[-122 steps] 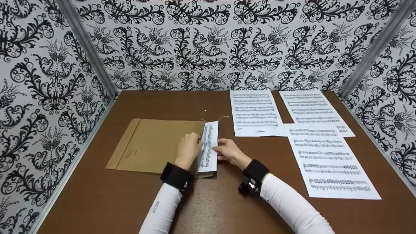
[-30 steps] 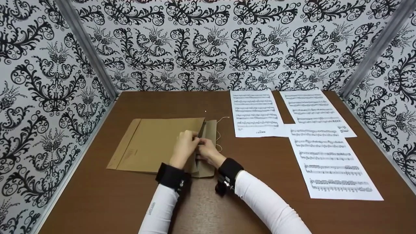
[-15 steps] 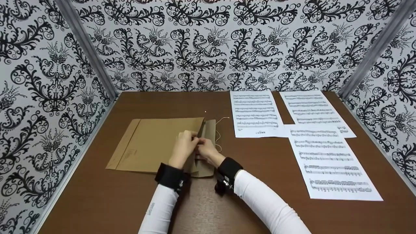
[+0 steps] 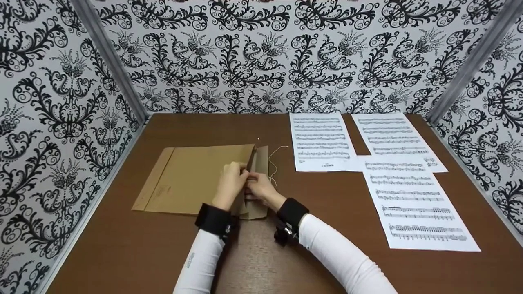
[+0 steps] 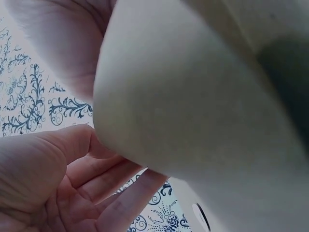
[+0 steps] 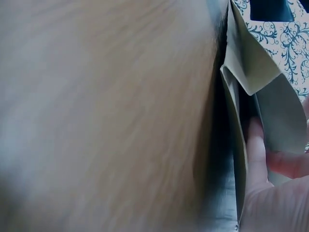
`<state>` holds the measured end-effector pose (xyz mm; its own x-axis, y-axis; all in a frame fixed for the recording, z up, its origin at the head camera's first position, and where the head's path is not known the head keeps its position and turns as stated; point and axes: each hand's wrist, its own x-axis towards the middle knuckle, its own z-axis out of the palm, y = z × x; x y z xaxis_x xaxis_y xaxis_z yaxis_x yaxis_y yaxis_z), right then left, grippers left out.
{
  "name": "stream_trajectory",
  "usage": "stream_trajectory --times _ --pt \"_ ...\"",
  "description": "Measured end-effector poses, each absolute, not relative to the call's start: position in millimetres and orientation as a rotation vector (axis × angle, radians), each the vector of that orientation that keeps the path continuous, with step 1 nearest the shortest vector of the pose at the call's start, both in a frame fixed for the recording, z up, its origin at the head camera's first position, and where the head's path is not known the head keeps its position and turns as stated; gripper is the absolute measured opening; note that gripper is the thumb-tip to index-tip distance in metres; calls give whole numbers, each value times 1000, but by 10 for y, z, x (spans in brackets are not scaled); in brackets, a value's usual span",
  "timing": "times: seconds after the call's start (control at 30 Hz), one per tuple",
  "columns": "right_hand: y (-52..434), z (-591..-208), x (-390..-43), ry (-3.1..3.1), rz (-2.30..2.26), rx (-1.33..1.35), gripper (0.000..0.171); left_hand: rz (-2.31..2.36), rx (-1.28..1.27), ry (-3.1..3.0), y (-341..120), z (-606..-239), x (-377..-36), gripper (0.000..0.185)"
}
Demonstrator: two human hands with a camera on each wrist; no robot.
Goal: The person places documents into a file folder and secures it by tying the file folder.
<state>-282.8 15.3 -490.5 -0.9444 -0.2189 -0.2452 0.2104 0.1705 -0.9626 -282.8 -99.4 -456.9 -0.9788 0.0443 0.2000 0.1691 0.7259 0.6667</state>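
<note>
A brown paper envelope (image 4: pixel 192 179) lies on the left half of the brown table (image 4: pixel 327 261), its mouth facing right. My left hand (image 4: pixel 235 175) grips the upper edge of that mouth and holds it lifted. My right hand (image 4: pixel 255 183) meets it there, fingers pinching the envelope at the flap (image 4: pixel 261 161), which stands partly raised. A thin string (image 4: pixel 273 163) trails from the flap. In the left wrist view the envelope paper (image 5: pixel 193 106) curves over my palm and fingers (image 5: pixel 96 188). The right wrist view shows my fingers (image 6: pixel 256 154) against the folded flap (image 6: pixel 251 63).
Three white sheets of printed music lie on the right half of the table: one at the back middle (image 4: pixel 320 141), one at the back right (image 4: pixel 392 136) and one nearer (image 4: pixel 412 200). Patterned black-and-white walls (image 4: pixel 61 102) close in the left, back and right sides.
Four seconds ago a music sheet stuck out of the envelope's mouth; it is now out of sight. Since half a second ago the envelope has shifted slightly away with both hands.
</note>
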Motion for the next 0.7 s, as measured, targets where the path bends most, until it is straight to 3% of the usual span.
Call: stream_trajectory --times 0.37,0.53,0.7 --pt "358 -4834 -2808 2002 -1939 -3 40 -1026 -126 -2772 -971 -4562 -2828 17" --pt "489 -4804 -2777 1943 -1951 -26 42 -994 -125 -2761 -955 -4628 -2830 27" --pt "598 -4805 -2759 1926 -1951 -48 43 -955 -116 -2762 -938 -4685 -2844 25"
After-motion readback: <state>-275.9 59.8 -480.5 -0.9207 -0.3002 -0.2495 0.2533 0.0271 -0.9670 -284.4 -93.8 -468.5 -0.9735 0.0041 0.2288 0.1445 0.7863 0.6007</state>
